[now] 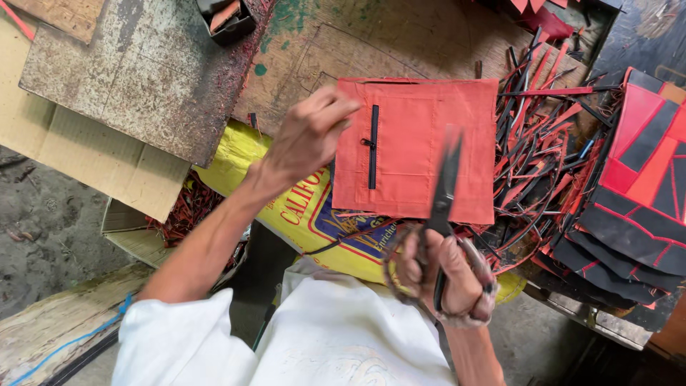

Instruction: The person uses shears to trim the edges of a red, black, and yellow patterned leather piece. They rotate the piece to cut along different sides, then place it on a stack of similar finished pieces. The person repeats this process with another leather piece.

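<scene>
Currently, 1 head view, looking down on a worn wooden worktable. Left hand pinches the left edge of a red fabric panel, fingers curled over the upper-left corner, thumb side toward the cloth; grip is closed on the panel. Panel lies roughly square and flat at table centre, with 1 short black zipper running vertically near its left side, pull visible partway down.

Right hand is clenched around the looped handles of black scissors. Handles are wrapped in brownish cord or tape. Blades point away from the person, up over the near edge of the panel, right of the zipper; the tip region is motion-blurred, so I cannot tell whether the blades are parted or touching the cloth.

Under the near-left part of the panel: a yellow printed sack, partly draped off the table edge. Right of the panel: a loose heap of red and black trimmings, narrow strips, reaching to the panel's right edge. Far right: a stack of red-and-black sewn pieces, overlapped. Far left: a grey speckled board on corrugated cardboard. Top, near centre-left: a small dark box holding unclear items. Person's white garment fills the near centre.
</scene>
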The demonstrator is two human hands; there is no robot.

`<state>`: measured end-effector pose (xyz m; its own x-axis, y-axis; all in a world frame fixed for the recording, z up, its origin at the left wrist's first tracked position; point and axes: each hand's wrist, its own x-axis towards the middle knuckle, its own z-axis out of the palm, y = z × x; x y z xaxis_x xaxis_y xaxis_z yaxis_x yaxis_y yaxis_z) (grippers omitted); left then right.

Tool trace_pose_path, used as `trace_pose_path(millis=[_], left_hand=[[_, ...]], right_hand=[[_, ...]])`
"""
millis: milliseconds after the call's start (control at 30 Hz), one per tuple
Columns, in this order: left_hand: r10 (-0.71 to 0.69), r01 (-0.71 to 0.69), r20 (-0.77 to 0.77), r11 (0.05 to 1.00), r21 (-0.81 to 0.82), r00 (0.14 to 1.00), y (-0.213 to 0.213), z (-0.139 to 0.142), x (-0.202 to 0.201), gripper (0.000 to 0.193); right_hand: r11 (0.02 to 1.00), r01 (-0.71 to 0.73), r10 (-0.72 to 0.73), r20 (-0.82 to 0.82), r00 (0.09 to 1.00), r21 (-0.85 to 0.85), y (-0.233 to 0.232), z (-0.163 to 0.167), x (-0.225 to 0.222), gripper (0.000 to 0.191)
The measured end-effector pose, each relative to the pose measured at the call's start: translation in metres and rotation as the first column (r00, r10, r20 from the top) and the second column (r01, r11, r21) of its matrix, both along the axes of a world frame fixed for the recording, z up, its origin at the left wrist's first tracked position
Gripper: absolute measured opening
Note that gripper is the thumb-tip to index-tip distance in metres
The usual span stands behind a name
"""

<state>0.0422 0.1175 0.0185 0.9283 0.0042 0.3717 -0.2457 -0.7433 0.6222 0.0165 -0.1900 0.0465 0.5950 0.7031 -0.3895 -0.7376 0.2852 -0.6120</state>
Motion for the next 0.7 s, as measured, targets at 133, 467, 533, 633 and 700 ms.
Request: trace_pose_path(millis=[133, 467, 533, 633, 700], left_hand=[[-0.189, 0.195, -0.075, 0.977, 0.085, 0.979, 0.019, -0.017, 0.057, 0.013], [-0.423, 0.472, -0.240, 0.857, 0.208, 0.874, 0.033, -0.028, 0.089, 0.014], [-0.438, 0.486, -0.215, 0.818, 0.309, 0.873, 0.031, -0.029, 0.093, 0.015], [-0.433, 0.483, -0.223, 0.829, 0.283, 0.873, 0.035, -0.031, 0.090, 0.016], [-0.439, 0.478, -0.215, 0.858, 0.188, 0.872, 0.038, -0.030, 0.084, 0.016]], right_hand=[[0.989, -0.106, 0.103, -0.040, 0.994, -0.102, 0.033, 0.004, 0.013, 0.056], [0.966, -0.145, 0.148, -0.001, 0.989, -0.215, 0.055, -0.023, 0.021, 0.055], [0.961, -0.163, 0.163, -0.018, 0.986, -0.224, 0.056, -0.025, 0.021, 0.054], [0.940, -0.195, 0.199, -0.014, 0.980, -0.279, 0.060, -0.028, 0.022, 0.056], [0.945, -0.210, 0.222, 0.020, 0.975, -0.252, 0.061, -0.029, 0.022, 0.056]])
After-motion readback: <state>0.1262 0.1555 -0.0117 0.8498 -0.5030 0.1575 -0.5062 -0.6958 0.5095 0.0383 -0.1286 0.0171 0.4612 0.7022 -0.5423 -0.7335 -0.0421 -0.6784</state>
